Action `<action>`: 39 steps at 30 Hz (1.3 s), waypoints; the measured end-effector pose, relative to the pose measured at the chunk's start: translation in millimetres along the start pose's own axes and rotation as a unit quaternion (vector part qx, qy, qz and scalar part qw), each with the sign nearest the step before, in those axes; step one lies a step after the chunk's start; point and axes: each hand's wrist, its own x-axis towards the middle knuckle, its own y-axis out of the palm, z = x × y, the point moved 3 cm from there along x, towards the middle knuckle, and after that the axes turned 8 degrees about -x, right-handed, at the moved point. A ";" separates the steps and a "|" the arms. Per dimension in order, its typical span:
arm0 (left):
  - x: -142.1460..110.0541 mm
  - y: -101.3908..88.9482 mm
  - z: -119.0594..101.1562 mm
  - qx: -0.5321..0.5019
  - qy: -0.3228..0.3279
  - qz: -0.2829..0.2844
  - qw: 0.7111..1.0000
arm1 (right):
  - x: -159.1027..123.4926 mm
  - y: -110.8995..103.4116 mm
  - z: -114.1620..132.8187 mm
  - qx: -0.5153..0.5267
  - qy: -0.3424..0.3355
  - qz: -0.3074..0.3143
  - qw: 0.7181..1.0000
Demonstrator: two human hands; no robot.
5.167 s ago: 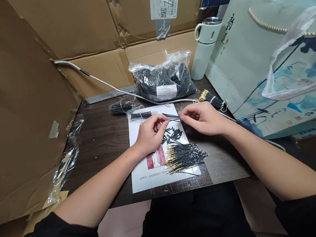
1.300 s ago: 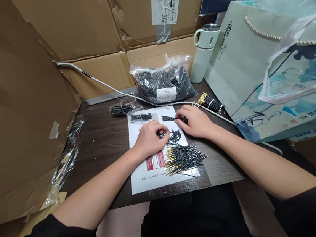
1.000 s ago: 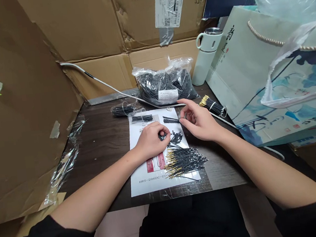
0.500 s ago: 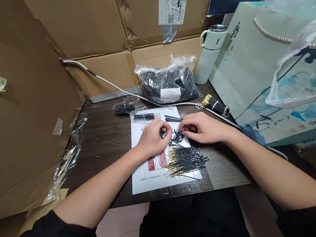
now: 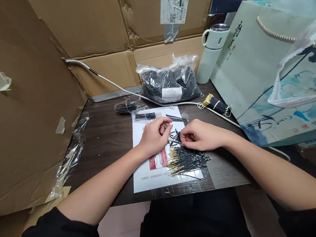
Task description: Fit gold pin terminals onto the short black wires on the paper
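A white printed sheet (image 5: 145,170) lies on the dark wooden table (image 5: 105,140). On it sit a pile of black wires with gold tips (image 5: 187,159) and several short black tubes (image 5: 174,137). My left hand (image 5: 154,136) rests on the sheet with its fingers curled and pinched; what it holds is too small to name. My right hand (image 5: 199,136) is curled at the upper edge of the wire pile, fingertips pinched down among the tubes and wires. A few loose wires (image 5: 176,118) lie just beyond the hands.
A clear bag of black parts (image 5: 169,84) stands at the back, with a small bundle (image 5: 126,107) to its left and a tied gold-tipped bundle (image 5: 216,104) to its right. A white cable (image 5: 113,86) crosses the table. A pale flask (image 5: 210,54), a paper gift bag (image 5: 271,77) and cardboard walls surround it.
My right hand came back from the loose wires beyond the tubes and dropped to the top edge of the wire pile. My left hand stayed on the sheet, fingers still curled.
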 end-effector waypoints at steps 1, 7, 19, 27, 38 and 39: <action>0.5 -0.5 0.1 0.000 0.001 -0.006 1.000 | -0.1 0.1 -0.4 0.003 0.003 0.002 1.000; 3.2 -0.9 5.5 -0.038 -0.018 -0.023 0.999 | -6.5 -13.6 -6.2 0.042 -0.007 -0.012 0.999; 3.8 0.5 14.0 -0.087 -0.069 -0.030 0.993 | -12.5 -29.1 -16.8 0.036 -0.006 -0.044 0.998; 3.4 1.2 15.1 -0.093 -0.072 -0.033 0.992 | -11.7 -29.2 -18.5 0.060 0.028 -0.103 0.992; 3.9 1.3 13.1 -0.103 -0.069 -0.037 0.992 | -11.4 -29.2 -21.3 0.053 0.039 -0.154 0.986; 3.9 1.3 12.7 -0.102 -0.067 -0.037 0.992 | -11.4 -29.3 -21.5 0.047 0.038 -0.160 0.985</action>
